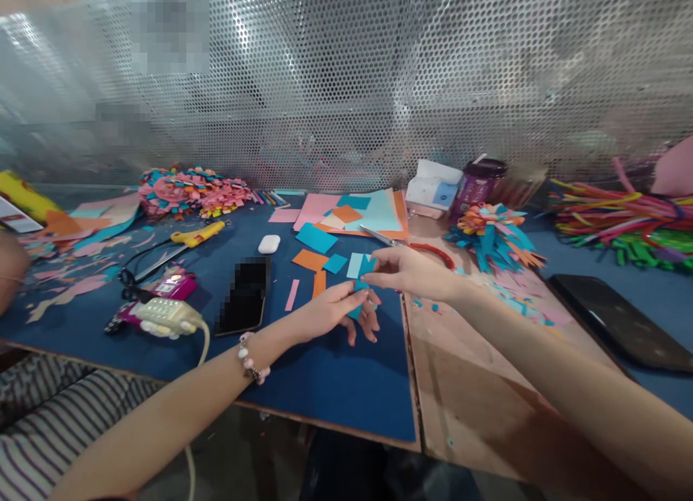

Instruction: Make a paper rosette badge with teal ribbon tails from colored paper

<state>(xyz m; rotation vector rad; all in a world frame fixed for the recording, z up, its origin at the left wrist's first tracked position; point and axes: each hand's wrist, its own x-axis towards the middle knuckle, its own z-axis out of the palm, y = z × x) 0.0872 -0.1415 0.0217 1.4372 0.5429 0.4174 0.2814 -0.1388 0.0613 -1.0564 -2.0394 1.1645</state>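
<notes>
Both hands are over the blue table point(346, 385) in front of me. My left hand point(330, 310) has its thumb pressed on a blue paper piece point(366, 266), its other fingers curled underneath. My right hand point(398, 270) pinches the upper edge of the same paper between thumb and fingertips. Part of the paper is hidden by the fingers. Just behind lie a pale blue paper strip point(354, 266), a small blue piece point(336, 263), a larger blue piece point(315, 237), an orange piece point(310, 260), an orange strip point(319, 284) and a pink strip point(292, 294).
Red-handled scissors point(436, 254) lie beyond my right hand. To the left are a phone point(243, 299), a white earbud case point(269, 244), a power strip point(167, 316) and yellow-handled scissors point(198, 232). A paper-strip bundle point(492, 237) and black phone point(622, 320) sit right. A perforated metal panel point(346, 75) stands behind.
</notes>
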